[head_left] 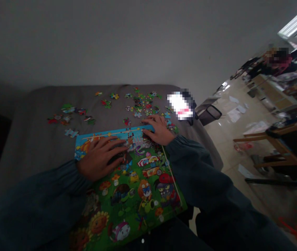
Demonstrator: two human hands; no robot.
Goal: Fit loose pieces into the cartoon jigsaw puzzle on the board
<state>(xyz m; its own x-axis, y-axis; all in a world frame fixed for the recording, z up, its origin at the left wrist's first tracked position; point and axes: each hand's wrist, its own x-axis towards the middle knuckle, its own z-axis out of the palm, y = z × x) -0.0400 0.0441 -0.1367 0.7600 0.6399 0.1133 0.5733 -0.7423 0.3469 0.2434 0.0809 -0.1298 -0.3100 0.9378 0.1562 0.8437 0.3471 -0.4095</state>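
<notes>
Surface: grey table (33, 139), dim room, loose pieces (143, 104) scattered at twelve o'clock
Puzzle board (138, 184): one, before me, mostly filled
Left hand (99, 157): flat, fingers spread, holding nothing
Right hand (158, 130): flat at the board's one o'clock edge
Risk: I judge my sleeve could sweep pieces off
Count: two hands; loose pieces too many to count

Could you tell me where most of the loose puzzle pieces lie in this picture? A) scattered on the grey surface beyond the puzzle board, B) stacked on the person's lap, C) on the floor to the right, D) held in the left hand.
A: the loose puzzle pieces lie scattered on the grey surface beyond the puzzle board, on which both hands rest flat.
</notes>
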